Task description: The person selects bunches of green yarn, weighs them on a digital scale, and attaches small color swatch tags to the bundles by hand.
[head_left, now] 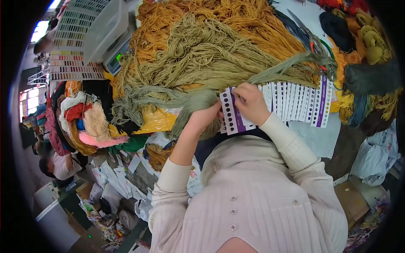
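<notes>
My left hand [206, 116] is closed at the left side of a purple-and-white card [230, 120] with dark holes down its edge. A thick hank of grey-green thread [201, 100] lies against and behind that hand. Over the upper part of the card, my right hand [252, 103] is closed, its thumb and fingers pinched at the card. Any thread end between the fingers is too small to make out. Right of my hands, several similar punched cards [295, 101] overlap in a row. More grey-green thread [287, 67] stretches above them.
Olive thread [202, 55] and orange thread [156, 21] heap beyond my hands. Scissors [311, 39] lie at the upper right. A scale [117, 55] carries a white tray [106, 27]. Colour sample sheets [76, 65] stand left. Another person [63, 164] is at far left.
</notes>
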Action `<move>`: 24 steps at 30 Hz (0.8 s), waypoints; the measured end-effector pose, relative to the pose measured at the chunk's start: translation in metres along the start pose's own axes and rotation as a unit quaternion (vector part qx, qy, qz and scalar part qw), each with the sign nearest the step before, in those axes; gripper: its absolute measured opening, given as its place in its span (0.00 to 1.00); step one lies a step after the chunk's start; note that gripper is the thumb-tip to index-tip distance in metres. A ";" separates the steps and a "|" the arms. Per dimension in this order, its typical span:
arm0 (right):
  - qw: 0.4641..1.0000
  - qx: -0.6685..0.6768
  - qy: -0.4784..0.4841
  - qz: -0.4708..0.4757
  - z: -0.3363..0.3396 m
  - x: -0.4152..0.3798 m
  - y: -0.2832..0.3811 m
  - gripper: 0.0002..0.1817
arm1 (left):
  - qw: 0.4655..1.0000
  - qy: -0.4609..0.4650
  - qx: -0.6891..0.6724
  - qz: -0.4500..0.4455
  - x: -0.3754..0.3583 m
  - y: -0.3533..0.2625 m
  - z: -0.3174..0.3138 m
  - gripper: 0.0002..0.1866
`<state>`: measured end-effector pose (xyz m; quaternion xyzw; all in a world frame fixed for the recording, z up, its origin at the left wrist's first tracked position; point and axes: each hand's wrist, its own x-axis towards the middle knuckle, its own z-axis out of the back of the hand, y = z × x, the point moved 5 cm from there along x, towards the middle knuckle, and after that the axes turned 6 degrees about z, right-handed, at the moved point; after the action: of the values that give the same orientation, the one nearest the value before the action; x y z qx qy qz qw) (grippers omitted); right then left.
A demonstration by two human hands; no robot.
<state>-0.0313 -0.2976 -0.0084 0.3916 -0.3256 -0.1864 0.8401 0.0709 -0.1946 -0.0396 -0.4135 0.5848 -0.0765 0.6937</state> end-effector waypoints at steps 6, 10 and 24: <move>0.987 -0.104 0.122 -0.002 -0.011 -0.006 0.014 0.23 | 0.993 0.032 -0.098 0.052 0.002 -0.007 -0.006 0.05; 0.978 -0.141 0.154 0.007 -0.010 -0.007 0.025 0.27 | 0.991 0.024 -0.124 0.037 0.004 -0.005 -0.006 0.06; 0.993 0.054 0.086 -0.065 -0.003 0.003 0.006 0.17 | 0.983 -0.015 -0.179 -0.036 -0.002 -0.007 0.017 0.05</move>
<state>-0.0267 -0.2938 -0.0047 0.4716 -0.2357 -0.1886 0.8285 0.0879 -0.1900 -0.0339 -0.5532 0.5632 0.0107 0.6137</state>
